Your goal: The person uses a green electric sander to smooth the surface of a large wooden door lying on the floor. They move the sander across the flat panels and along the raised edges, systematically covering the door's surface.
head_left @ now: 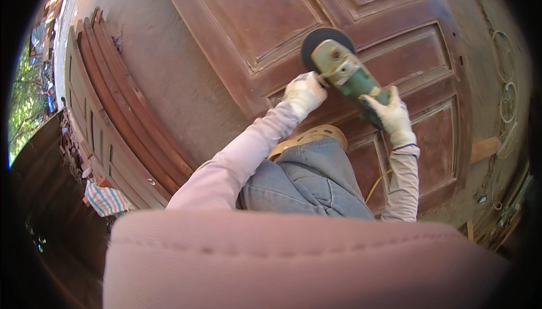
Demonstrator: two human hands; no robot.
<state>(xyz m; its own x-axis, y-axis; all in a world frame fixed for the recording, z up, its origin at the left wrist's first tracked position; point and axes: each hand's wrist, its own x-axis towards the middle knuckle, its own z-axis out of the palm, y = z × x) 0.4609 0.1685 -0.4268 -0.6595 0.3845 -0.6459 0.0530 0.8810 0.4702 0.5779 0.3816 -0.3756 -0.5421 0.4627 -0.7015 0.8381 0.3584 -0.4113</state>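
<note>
Both my hands wear pale work gloves and hold a green angle grinder (359, 83) over a brown panelled wooden door (248, 15). My left hand (305, 91) is closed round the side handle near the tool's head. On the rear of the body, my right hand (392, 118) is wrapped round the grip. A dark round disc (319, 41) sits at the far end of the grinder, above the door's middle rails; whether it touches the wood I cannot tell. Below the tool, a tan clog (316, 134) on my foot is at the door panels.
At the left, several brown wooden frames or doors (121, 100) lean in a row. A yellow cord (375, 187) runs beside my right forearm. Coiled pale cable (508, 103) lies on the dusty ground at the right, near a wood offcut (484, 149). A striped cloth (106, 198) hangs at lower left.
</note>
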